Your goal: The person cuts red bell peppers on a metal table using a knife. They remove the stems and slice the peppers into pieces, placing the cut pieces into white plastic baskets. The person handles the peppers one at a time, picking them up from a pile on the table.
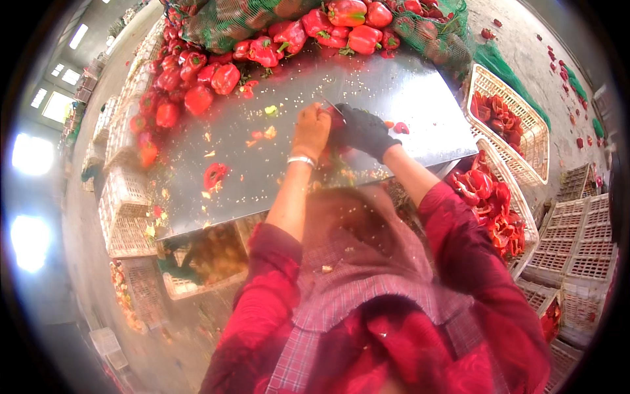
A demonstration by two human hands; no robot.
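Observation:
Over the metal tabletop [256, 182], my left hand [311, 129] in an orange-brown glove is closed on a red bell pepper [336, 123], which is mostly hidden between both hands. My right hand [363, 129], in a dark glove, meets it from the right. A thin knife blade [330, 102] slants up and left from the right hand's fingers; its handle is hidden in the grip. Right of that hand lies a small red pepper piece [401, 128]. A red pepper ring [215, 176] and pale seeds lie on the metal at left.
Whole red bell peppers [226, 79] are heaped along the far and left sides. Green mesh sacks [231, 24] bulge behind them. On the right, plastic crates [534, 147] hold opened peppers [497, 197]. Another crate [197, 290] with scraps sits under the table's near left edge.

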